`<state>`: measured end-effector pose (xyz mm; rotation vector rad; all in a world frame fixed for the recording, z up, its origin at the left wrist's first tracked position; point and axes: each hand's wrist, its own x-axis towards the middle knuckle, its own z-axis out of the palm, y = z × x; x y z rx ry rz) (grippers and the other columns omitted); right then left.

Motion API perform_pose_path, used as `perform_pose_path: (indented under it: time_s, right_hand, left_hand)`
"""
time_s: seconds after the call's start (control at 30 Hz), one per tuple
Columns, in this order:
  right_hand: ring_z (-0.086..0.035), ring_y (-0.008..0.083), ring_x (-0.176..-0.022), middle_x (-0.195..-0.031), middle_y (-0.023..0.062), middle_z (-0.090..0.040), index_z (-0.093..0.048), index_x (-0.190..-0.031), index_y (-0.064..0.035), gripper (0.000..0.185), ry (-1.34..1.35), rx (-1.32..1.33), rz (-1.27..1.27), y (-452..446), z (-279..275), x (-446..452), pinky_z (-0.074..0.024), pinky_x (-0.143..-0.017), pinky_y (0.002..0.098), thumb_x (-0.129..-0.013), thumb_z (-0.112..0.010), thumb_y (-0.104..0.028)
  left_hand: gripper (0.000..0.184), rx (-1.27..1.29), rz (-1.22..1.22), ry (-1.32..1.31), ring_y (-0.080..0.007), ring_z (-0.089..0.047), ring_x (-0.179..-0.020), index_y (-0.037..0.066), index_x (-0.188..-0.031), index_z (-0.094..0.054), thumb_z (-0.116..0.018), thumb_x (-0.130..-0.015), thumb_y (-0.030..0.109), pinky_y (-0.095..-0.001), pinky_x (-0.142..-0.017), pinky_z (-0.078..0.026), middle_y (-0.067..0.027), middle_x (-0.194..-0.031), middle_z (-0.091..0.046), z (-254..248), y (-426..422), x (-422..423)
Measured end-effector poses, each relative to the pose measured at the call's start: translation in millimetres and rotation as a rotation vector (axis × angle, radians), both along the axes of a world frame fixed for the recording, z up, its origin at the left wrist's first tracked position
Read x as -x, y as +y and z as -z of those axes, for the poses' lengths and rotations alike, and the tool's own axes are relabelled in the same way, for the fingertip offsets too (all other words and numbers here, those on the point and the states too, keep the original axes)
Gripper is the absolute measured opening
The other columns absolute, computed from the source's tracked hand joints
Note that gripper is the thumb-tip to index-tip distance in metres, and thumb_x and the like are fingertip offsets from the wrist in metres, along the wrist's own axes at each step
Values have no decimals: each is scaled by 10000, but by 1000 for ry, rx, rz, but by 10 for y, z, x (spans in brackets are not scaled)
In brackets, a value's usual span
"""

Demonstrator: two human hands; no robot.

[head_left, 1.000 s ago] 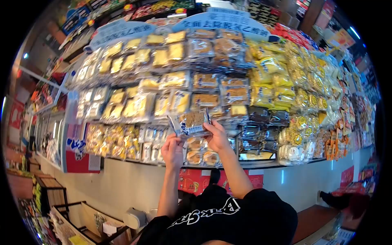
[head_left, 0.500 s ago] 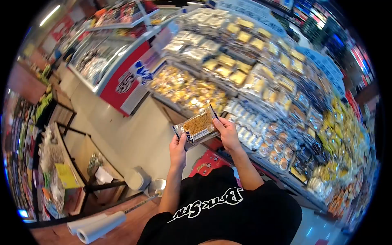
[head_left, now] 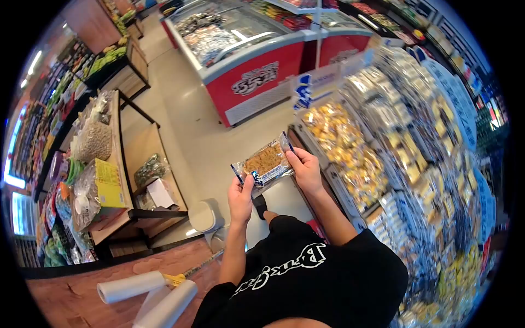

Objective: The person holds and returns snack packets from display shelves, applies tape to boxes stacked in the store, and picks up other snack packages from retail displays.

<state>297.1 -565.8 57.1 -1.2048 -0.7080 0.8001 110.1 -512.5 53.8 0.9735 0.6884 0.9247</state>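
A clear plastic snack packet with brown crumbly food inside and a blue-and-white printed strip is held up in front of my body. My left hand pinches its lower left end, thumb on top. At the upper right end, my right hand grips the packet's edge between thumb and fingers. The packet is tilted, its printed face turned up toward me. Below it, part of a foot in a dark shoe shows on the floor.
To the right, a sloping display holds many wrapped snacks. A red-sided chest freezer stands ahead. On the left is a wooden shelf stand with bagged goods. Plastic bag rolls lie on a wooden surface at lower left, near a pale bin.
My view has turned leftward; the freezer is now ahead and the snack display has shifted right. Both hands keep their hold on the packet. A foot has come into sight below.
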Motion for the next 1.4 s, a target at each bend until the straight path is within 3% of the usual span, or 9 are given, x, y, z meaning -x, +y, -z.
perform_pose_path:
  time_s: [0.13, 0.27, 0.43, 0.6, 0.9, 1.1, 1.17, 1.3, 1.4]
  right_hand:
    - [-514, 32, -730, -822, -32, -616, -645, -1079, 35, 247, 42, 36, -29, 1108, -197, 136, -427, -649, 200, -945, -593, -166]
    - [-552, 47, -778, -877, -2, -635, -627, -1075, 28, 279, 15, 65, -253, 2014, -277, 225, -462, -670, 215, -893, -672, -179]
    - [-558, 28, -780, -891, -20, -622, -597, -1099, 10, 295, 126, -31, -354, 2978, -445, 536, -466, -663, 194, -847, -718, -87]
    - [-597, 74, -812, -943, 28, -642, -604, -1069, 22, 300, 205, 4, -461, 3948, -403, 791, -504, -698, 237, -830, -734, -104]
    - [-481, 33, -578, -703, -26, -585, -621, -908, -27, 214, -21, 157, -242, 5943, -333, 1178, -375, -492, 211, -816, -749, -172]
    - [-509, 34, -619, -742, -28, -602, -635, -950, -24, 220, 15, 122, -242, 7090, -343, 1321, -400, -527, 209, -820, -747, -162]
    - [-512, 28, -625, -754, -24, -609, -631, -930, -34, 182, 26, 144, -277, 7414, -266, 1387, -391, -527, 196, -827, -742, -135]
    - [-514, 45, -592, -723, -26, -600, -635, -936, -18, 248, -255, 212, -269, 8198, 129, 1390, -422, -519, 226, -808, -767, -185]
    - [-535, 74, -618, -696, 13, -609, -649, -898, -7, 295, -174, 296, -340, 8827, 35, 1243, -440, -548, 268, -788, -761, -257]
  left_hand:
    - [230, -52, -150, 40, -88, -592, -888, -31, -1128, -576, -562, -961, 126, -256, -815, -477, -54, -1017, -646, -264, 933, -10]
    - [204, -163, -253, 261, -73, -579, -837, -15, -1062, -588, -636, -917, 121, -232, -748, -472, -32, -951, -634, -357, 1736, 273]
    - [230, -223, -426, 331, -78, -580, -819, -18, -1079, -581, -661, -890, 86, -230, -736, -476, -26, -950, -627, -607, 2505, 411]
    - [239, -188, -444, 299, -93, -589, -835, -29, -1076, -586, -673, -874, 65, -241, -762, -484, -31, -961, -633, -376, 3479, 736]
    - [241, -172, -397, 275, -83, -586, -791, -24, -1017, -590, -702, -856, 117, -249, -716, -491, -37, -913, -645, -236, 5757, 983]
    - [294, -210, -335, 358, -103, -597, -803, -16, -1045, -563, -719, -839, 123, -263, -711, -499, -54, -944, -634, -472, 6922, 1078]
    - [313, -214, -318, 389, -107, -596, -820, -12, -1066, -548, -718, -838, 118, -264, -715, -500, -61, -970, -628, -253, 7252, 1168]
    - [384, -70, -264, 344, -128, -599, -850, 4, -1128, -526, -730, -830, 136, -275, -746, -503, -57, -994, -622, 30, 7959, 1218]
    - [360, -92, -323, 325, -125, -599, -858, -3, -1118, -525, -720, -835, 103, -271, -739, -506, -64, -1000, -621, 135, 8560, 1090]
